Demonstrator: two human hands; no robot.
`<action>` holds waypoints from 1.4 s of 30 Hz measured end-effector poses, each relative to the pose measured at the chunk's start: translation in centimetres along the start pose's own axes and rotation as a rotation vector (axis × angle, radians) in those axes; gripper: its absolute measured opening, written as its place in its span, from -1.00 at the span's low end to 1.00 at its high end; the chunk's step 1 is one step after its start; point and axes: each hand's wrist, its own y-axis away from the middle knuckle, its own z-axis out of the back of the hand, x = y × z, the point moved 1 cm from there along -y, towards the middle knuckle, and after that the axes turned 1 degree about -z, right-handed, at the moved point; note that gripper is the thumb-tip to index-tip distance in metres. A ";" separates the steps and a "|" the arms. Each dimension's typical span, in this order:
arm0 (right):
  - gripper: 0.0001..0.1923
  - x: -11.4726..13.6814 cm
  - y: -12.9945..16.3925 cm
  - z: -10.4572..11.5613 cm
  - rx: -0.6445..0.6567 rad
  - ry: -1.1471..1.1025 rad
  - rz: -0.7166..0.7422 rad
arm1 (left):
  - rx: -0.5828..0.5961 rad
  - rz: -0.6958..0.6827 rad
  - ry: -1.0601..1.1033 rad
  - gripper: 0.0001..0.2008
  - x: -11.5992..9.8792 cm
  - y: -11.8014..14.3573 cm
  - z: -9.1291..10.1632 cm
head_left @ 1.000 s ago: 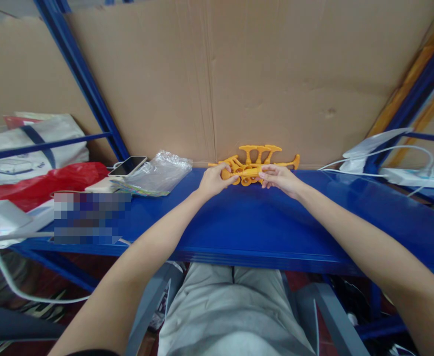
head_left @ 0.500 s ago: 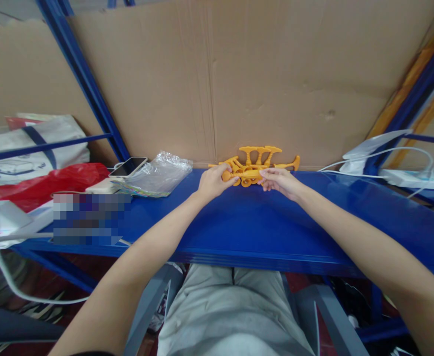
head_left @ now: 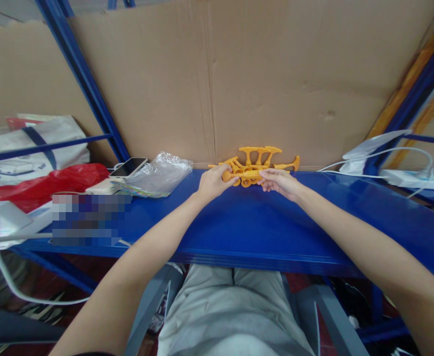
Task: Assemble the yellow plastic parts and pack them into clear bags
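Observation:
Both my hands hold one long yellow plastic piece [head_left: 251, 174] level, close to the back of the blue shelf. It has a round, disc-like left end and a thicker middle. My left hand [head_left: 213, 183] is closed round that left end, thumb in front. Towards the right end, my right hand [head_left: 279, 182] pinches the piece between thumb and fingers, which partly cover it. Just behind lies a heap of similar yellow plastic pieces [head_left: 260, 156], several with T-shaped ends and round cups, against the cardboard.
A clear plastic bag [head_left: 161, 174] and a phone [head_left: 129, 167] lie left of my hands. Further left are a red bag [head_left: 53, 180] and a white cloth bag [head_left: 63, 138]. White cables [head_left: 378, 149] run at the right. A cardboard sheet [head_left: 276, 74] closes the back.

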 end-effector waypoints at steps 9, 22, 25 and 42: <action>-0.77 0.0 0.1 -0.4 -0.008 0.008 -0.010 | 0.027 0.035 0.021 -0.73 0.4 0.0 -0.4; -0.79 0.1 0.2 -0.6 -0.046 0.004 -0.031 | 0.027 0.000 0.043 -0.70 0.9 0.0 -0.6; -0.81 0.5 0.1 -0.2 -0.095 0.003 0.021 | 0.022 0.026 0.058 -0.59 1.0 0.0 -0.5; -0.62 -1.3 -2.4 5.7 -0.573 1.082 0.633 | 0.063 0.077 0.035 -0.76 1.6 0.0 -1.1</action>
